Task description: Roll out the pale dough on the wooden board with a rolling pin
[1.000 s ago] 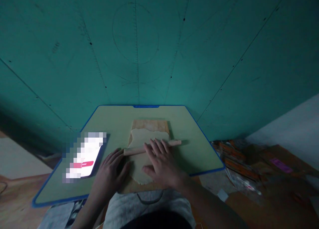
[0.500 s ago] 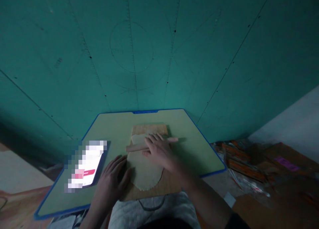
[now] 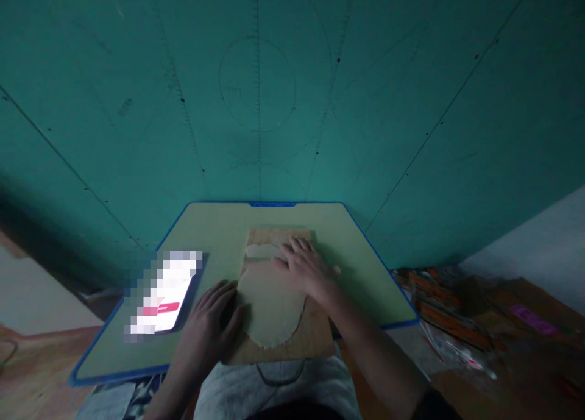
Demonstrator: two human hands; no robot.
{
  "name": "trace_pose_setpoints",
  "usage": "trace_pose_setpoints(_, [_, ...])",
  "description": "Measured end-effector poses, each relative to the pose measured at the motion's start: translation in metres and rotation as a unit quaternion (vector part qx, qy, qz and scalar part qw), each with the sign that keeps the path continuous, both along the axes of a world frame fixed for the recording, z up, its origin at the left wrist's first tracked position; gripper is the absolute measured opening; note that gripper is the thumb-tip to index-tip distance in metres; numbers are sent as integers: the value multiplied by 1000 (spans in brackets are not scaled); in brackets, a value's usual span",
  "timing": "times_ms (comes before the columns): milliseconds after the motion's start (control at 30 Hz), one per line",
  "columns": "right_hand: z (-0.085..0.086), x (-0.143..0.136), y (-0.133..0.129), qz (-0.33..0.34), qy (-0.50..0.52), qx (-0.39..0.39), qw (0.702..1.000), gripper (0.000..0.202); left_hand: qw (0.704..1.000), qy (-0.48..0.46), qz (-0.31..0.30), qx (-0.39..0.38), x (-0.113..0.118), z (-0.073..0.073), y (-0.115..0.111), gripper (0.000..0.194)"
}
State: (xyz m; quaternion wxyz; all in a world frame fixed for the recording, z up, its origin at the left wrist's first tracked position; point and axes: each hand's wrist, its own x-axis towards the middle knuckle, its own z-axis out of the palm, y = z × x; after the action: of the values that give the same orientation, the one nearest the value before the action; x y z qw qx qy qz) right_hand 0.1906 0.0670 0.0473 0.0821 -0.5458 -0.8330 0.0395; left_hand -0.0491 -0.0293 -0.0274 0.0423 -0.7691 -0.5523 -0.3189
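A flattened sheet of dough (image 3: 269, 313) lies on a wooden board (image 3: 315, 334). Across its upper part runs a wooden rolling pin (image 3: 261, 264), blurred, with its right end showing past my wrist. My right hand (image 3: 304, 264) rests palm down on the pin, fingers stretched out beyond it, hiding the pin's middle. At the board's left edge is my left hand (image 3: 212, 319), fingers bent slightly and thumb apart, its thumb by the dough's edge. It holds nothing that I can see.
The board sits on a pale green, blue-rimmed tabletop (image 3: 219, 225) against a green wall (image 3: 283, 133). Left of my left hand lies a lit phone (image 3: 169, 304), partly pixelated. On the floor at right are boxes (image 3: 516, 298) and plastic wrapping (image 3: 466, 356).
My right hand has shifted slightly up the dough with the rolling pin under it. The left hand stays by the board's edge. The whole view has shifted a little.
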Motion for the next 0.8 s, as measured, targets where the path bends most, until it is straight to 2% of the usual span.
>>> trace_pose_setpoints(100, [12, -7, 31, -34, -9, -33, 999, 54, 1000, -15, 5, -10, 1, -2, 1, 45])
trace_pose_setpoints(167, [13, -10, 30, -30, -9, -32, 999, 51, 1000, -25, 3, -12, 1, -3, 1, 44])
trace_pose_setpoints(233, [7, -12, 9, -5, 0, -16, 1000, 50, 1000, -30, 2, -7, 2, -4, 1, 45])
trace_pose_setpoints(300, [-2, -12, -25, 31, 16, 8, 999, 53, 999, -32, 3, -5, 2, -6, 0, 45])
trace_pose_setpoints(400, [-16, -9, -80, 64, 37, 27, 997, 75, 999, -31, 8, -9, 1, -6, -2, 44])
trace_pose_setpoints(467, [-21, -6, -101, 87, 51, 27, 995, 82, 1000, -26, 6, -13, 0, -6, -2, 43])
trace_pose_setpoints(500, [-21, -5, -103, 94, 54, 27, 994, 82, 1000, -23, 1, -14, 0, -6, -2, 43])
trace_pose_setpoints(533, [-20, -5, -100, 96, 54, 28, 994, 81, 1000, -21, -3, -14, 0, -6, -2, 43])
trace_pose_setpoints(600, [-15, -4, -77, 88, 41, 32, 995, 75, 1000, -19, -6, -11, -1, -6, -2, 44])
trace_pose_setpoints(700, [-3, -5, -18, 64, 13, -4, 998, 57, 1000, -17, 0, -12, -1, -6, 0, 43])
trace_pose_setpoints(767, [5, -6, 19, 20, 2, -51, 998, 54, 1000, -16, 1, -15, -1, -6, 0, 43])
trace_pose_setpoints(800, [8, -7, 32, 5, 0, -52, 999, 51, 1000, -16, 1, -16, -1, -6, 0, 43])
